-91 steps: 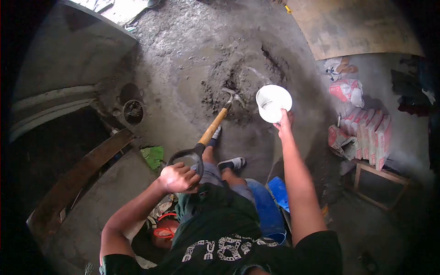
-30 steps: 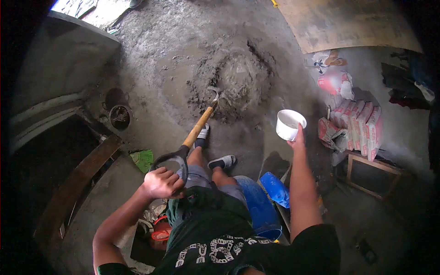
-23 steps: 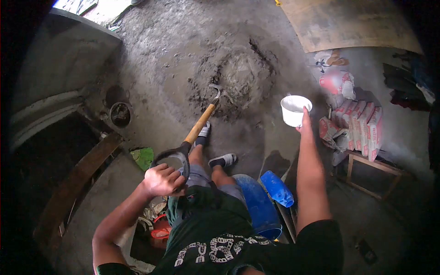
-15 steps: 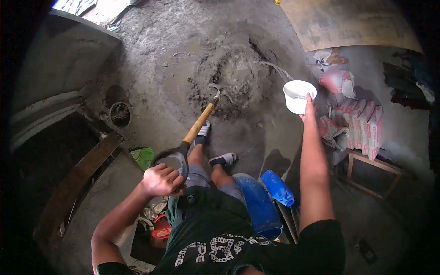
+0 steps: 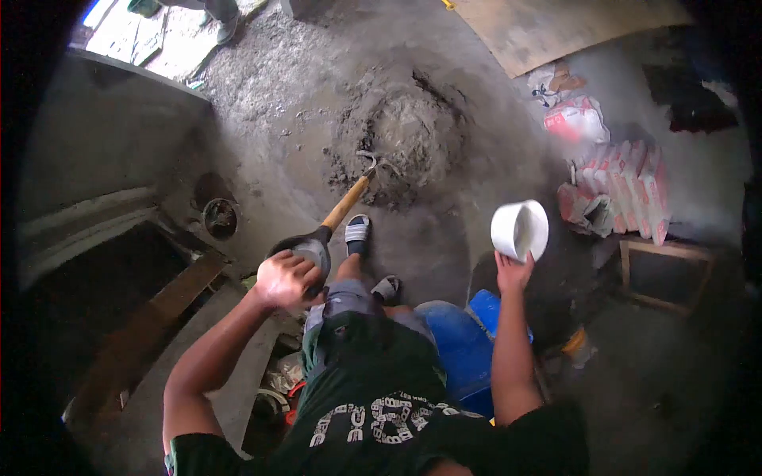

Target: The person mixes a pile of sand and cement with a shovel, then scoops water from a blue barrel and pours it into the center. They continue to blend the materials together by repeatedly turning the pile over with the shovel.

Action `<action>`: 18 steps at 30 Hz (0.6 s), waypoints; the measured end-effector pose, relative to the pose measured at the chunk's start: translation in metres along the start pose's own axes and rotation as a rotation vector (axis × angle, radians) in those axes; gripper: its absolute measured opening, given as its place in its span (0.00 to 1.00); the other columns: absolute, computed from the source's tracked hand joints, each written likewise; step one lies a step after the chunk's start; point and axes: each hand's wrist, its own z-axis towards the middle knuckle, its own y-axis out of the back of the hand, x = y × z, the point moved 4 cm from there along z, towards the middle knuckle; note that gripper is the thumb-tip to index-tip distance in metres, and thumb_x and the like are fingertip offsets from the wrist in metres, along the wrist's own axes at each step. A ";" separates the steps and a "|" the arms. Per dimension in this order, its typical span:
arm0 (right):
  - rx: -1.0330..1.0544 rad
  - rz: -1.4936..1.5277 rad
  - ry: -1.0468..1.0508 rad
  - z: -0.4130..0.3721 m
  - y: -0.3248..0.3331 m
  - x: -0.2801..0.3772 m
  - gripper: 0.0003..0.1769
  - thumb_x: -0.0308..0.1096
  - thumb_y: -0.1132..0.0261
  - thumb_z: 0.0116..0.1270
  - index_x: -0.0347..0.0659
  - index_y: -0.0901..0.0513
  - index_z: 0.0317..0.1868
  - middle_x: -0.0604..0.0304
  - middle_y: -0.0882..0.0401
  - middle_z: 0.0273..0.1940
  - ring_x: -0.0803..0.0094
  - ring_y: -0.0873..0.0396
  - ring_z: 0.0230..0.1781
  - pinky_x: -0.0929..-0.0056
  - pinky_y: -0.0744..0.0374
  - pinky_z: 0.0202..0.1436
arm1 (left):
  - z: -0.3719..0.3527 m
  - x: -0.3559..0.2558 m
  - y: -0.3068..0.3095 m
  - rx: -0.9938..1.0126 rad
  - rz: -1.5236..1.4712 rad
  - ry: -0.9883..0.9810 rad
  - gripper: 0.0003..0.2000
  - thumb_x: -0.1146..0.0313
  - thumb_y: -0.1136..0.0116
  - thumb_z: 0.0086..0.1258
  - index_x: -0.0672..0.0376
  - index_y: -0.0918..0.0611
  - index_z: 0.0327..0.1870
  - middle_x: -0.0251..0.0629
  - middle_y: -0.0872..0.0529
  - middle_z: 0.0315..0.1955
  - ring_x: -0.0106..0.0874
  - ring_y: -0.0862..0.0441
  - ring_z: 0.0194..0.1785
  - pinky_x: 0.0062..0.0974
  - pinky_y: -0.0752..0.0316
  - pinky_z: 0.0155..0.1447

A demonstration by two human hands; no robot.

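My left hand (image 5: 290, 279) is closed on the black D-shaped grip of a shovel (image 5: 346, 203) with a wooden shaft. The shovel's blade end rests at the near left edge of a wet grey mortar heap (image 5: 409, 131) on the floor. On the right, my right hand (image 5: 514, 271) holds a white tub (image 5: 508, 227) by its lower side. The tub is tilted, and no water shows falling from it.
A blue barrel (image 5: 456, 337) stands beside my legs. Stacked cement bags (image 5: 627, 186) and a wooden frame (image 5: 665, 252) are at the right. A round bucket (image 5: 220, 219) sits left. At the top left, another person's leg (image 5: 225, 17) shows.
The white tub has turned and come down nearer to me with my right hand, and the stream of water from it has stopped. Another person's legs have come into view at the top left.
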 end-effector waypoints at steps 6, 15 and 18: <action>-0.250 0.007 0.091 -0.179 0.219 0.063 0.46 0.58 0.38 0.60 0.44 0.45 0.72 0.46 0.48 0.70 0.50 0.46 0.71 0.50 0.38 0.71 | 0.009 -0.076 -0.026 0.234 0.027 0.091 0.18 0.46 0.40 0.55 0.53 0.20 0.27 0.35 0.17 0.25 0.34 0.17 0.31 0.33 0.24 0.38; -0.556 0.142 0.270 -0.425 0.522 0.024 0.37 0.33 0.42 0.68 0.56 0.52 0.73 0.43 0.43 0.67 0.49 0.32 0.61 0.51 0.27 0.62 | 0.051 -0.172 -0.026 0.442 0.237 0.184 0.17 0.48 0.38 0.56 0.52 0.19 0.34 0.42 0.16 0.28 0.43 0.17 0.30 0.39 0.22 0.35; -0.452 -0.265 0.440 -0.435 0.599 -0.036 0.47 0.22 0.35 0.59 0.54 0.52 0.72 0.39 0.42 0.65 0.51 0.32 0.60 0.54 0.25 0.59 | 0.076 -0.228 0.021 0.332 0.152 0.268 0.14 0.52 0.39 0.55 0.54 0.18 0.31 0.43 0.16 0.27 0.43 0.17 0.31 0.39 0.24 0.35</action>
